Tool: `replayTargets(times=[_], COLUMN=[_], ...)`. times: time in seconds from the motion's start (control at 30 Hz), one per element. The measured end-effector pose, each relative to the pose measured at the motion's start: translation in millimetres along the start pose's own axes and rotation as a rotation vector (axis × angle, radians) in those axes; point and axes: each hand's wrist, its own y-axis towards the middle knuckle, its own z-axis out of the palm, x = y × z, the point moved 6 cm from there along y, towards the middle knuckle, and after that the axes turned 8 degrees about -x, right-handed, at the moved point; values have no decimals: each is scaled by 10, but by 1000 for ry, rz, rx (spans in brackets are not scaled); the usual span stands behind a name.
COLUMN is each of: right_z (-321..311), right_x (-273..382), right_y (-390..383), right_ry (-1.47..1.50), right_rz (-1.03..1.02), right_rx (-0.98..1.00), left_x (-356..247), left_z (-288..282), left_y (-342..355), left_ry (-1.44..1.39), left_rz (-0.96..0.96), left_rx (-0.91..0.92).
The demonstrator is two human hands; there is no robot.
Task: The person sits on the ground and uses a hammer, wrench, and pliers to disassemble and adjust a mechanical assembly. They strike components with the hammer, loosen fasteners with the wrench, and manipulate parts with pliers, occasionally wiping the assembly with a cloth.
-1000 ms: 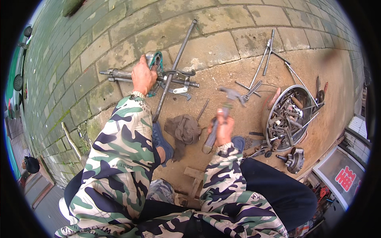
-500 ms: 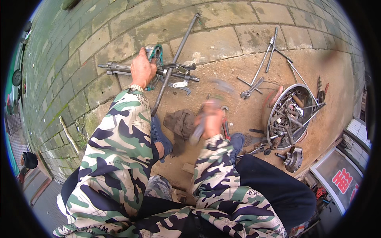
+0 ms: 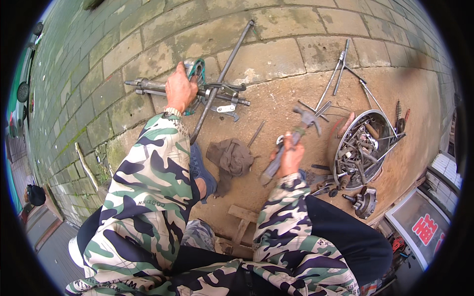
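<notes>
My left hand point(image 3: 180, 90) is closed around a metal housing with teal edges point(image 3: 198, 68), which lies on the ground at the upper left. A metal puller point(image 3: 226, 96) with hooked arms and a threaded shaft runs through the same spot, beneath my hand. Across the puller rests a long steel bar point(image 3: 227, 65). In front of my right knee, my right hand point(image 3: 291, 155) grips a claw hammer point(image 3: 307, 119) by its handle, the head pointing away from me. A brown rag point(image 3: 231, 157) and a thin metal rod point(image 3: 256, 133) lie on the ground between my hands.
A round metal basin point(image 3: 339, 132) full of tools and parts stands at the right. Beyond the hammer lie a wrench point(image 3: 323, 108) and a Y-shaped socket wrench point(image 3: 340, 61). A greasy metal part point(image 3: 366, 202) sits near the basin. Wooden pieces point(image 3: 243, 214) lie between my feet.
My right hand, blurred before, has moved right with the hammer, away from the rag. The thin rod now shows beside the rag. My left hand stays on the housing.
</notes>
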Motion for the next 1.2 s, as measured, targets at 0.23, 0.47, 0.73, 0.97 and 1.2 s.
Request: replayTargets(times=[0.23,0.47,0.73,0.97,1.2], right_z=[-580,-421,-632,-570,917], right_x=[486,356,-374,-49,1091], right_y=[952,82,87,179,442], right_ry=[-401,-1675,-1696,-1430,-1138], right_rz=[-231,-435,-439,-473,-986], right_rx=[-18,-49,127,-12,236], left_x=[-40,9,7,13,13], left_z=[40,40,44,24,47], left_y=[16,16,2,19,46], left_ry=[-13,-16,-19,-15,-53], left_rz=[1,-6,2,6,30], left_rx=[5,11,12,12,-11])
